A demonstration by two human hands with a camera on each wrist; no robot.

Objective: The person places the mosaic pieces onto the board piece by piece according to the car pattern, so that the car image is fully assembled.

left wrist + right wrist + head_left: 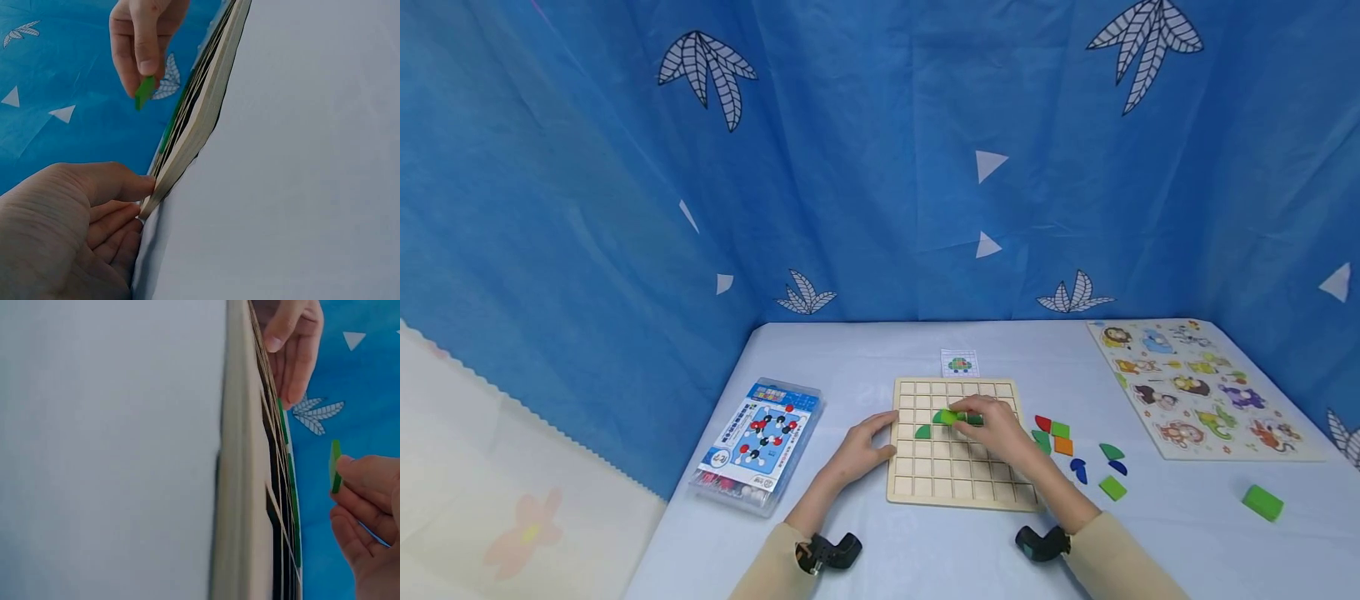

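My right hand (988, 423) pinches a light green square tile (336, 467) between thumb and fingers, above the wooden grid board (943, 487). A dark green rounded piece (922, 432) lies in a cell on the board's left side. More green pieces are in the cells by the right fingers, partly covered by them. My left hand (859, 450) rests beside the board, thumb and fingertips touching its left edge. In the left wrist view, the thumb (125, 183) meets the wooden rim, with the other fingers lightly bent along it.
Loose red, green, orange and blue pieces (1063, 447) lie right of the board. Behind it is a small picture card (960, 363). A boxed molecule set (760, 446) lies at left, an animal puzzle (1202, 387) at back right, and a green block (1263, 503) at far right.
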